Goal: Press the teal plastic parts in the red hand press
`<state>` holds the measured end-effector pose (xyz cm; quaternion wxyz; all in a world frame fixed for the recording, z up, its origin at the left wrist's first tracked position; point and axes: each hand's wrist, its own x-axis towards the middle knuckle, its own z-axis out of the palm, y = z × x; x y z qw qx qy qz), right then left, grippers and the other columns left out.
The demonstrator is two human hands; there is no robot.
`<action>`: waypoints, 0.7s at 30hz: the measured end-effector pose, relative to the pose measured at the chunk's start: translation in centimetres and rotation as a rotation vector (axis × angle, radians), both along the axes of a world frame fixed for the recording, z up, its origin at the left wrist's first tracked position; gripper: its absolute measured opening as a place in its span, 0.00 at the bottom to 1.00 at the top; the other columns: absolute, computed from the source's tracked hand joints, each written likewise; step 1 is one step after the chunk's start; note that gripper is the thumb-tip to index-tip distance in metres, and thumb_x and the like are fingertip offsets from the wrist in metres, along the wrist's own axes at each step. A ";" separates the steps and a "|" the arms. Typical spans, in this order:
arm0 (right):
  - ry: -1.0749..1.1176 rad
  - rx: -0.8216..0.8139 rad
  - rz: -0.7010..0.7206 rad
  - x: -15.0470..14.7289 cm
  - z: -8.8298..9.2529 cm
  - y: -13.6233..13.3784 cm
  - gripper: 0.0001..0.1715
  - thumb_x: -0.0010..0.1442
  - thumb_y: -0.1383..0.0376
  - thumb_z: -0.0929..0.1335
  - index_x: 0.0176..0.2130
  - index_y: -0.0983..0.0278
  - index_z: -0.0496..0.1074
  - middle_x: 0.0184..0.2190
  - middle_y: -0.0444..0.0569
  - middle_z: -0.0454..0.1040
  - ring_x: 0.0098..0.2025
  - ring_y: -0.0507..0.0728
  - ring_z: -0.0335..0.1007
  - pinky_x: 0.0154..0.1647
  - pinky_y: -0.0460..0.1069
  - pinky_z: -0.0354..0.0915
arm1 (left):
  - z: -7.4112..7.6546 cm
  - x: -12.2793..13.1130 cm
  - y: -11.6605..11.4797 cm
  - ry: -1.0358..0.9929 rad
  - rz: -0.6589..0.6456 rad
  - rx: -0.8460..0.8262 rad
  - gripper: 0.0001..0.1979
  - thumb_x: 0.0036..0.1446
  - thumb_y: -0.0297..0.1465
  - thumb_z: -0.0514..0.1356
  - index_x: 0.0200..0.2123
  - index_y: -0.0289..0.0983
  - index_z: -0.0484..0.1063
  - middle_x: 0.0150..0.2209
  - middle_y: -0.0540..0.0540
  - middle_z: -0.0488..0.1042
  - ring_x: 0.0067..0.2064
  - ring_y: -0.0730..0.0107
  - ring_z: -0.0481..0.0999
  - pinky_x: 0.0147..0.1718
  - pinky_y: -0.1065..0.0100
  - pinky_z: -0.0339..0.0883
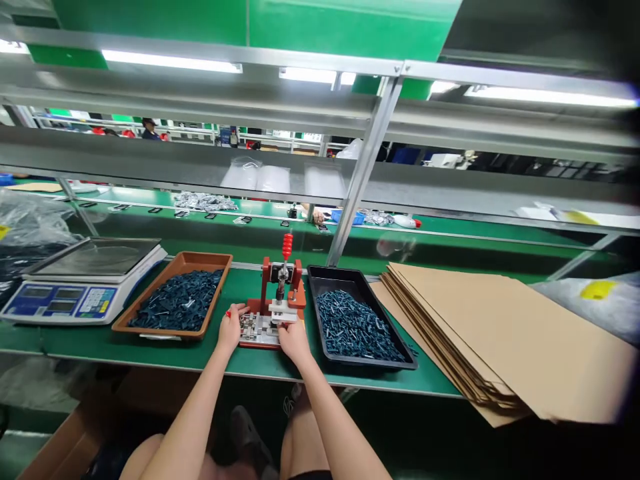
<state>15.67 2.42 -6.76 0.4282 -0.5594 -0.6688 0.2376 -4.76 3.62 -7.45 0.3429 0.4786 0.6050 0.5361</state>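
Note:
A hand press with a red frame and an upright red ridged handle stands on the green bench before me. On its base sits a metal fixture. My left hand is closed at the fixture's left end, its fingertips on the metal; a small red tip shows beside it. Just below the white press block, my right hand is closed at the fixture's right side. Whatever lies between the fingers of either hand is hidden.
Left of the press, a brown tray holds dark blue plastic parts, beside a weighing scale. To the right are a black tray of small dark parts and stacked cardboard sheets. Behind, a metal post rises; a co-worker's hand shows beyond.

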 end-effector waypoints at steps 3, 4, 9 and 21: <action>-0.010 0.065 -0.045 0.5 0.8 -0.9 0.18 0.63 0.67 0.62 0.47 0.65 0.77 0.48 0.59 0.75 0.50 0.64 0.74 0.57 0.58 0.68 | 0.3 0.5 -1.4 0.016 0.107 0.094 0.29 0.68 0.50 0.48 0.55 0.33 0.70 0.54 0.31 0.78 0.58 0.51 0.76 0.62 0.49 0.66; -0.015 0.103 -0.060 0.7 0.9 -1.7 0.17 0.64 0.66 0.62 0.45 0.65 0.77 0.46 0.60 0.75 0.49 0.64 0.73 0.57 0.58 0.68 | 0.4 0.8 -2.8 0.047 0.170 0.151 0.29 0.66 0.49 0.52 0.57 0.33 0.69 0.57 0.30 0.76 0.60 0.50 0.74 0.63 0.49 0.64; 0.036 0.162 0.006 0.6 -1.7 -9.5 0.16 0.70 0.56 0.62 0.39 0.62 0.75 0.39 0.55 0.75 0.43 0.64 0.72 0.49 0.58 0.69 | -2.2 4.6 -15.2 0.101 0.310 0.234 0.26 0.67 0.45 0.55 0.63 0.37 0.64 0.58 0.34 0.71 0.58 0.56 0.72 0.61 0.53 0.65; -0.064 -0.291 0.837 -2.2 -5.8 -23.8 0.19 0.68 0.67 0.63 0.54 0.58 0.76 0.49 0.54 0.75 0.49 0.60 0.75 0.53 0.54 0.73 | -10.3 0.9 -33.5 -0.333 0.082 -0.405 0.34 0.59 0.62 0.52 0.34 0.35 0.74 0.25 0.47 0.72 0.26 0.67 0.72 0.28 0.67 0.66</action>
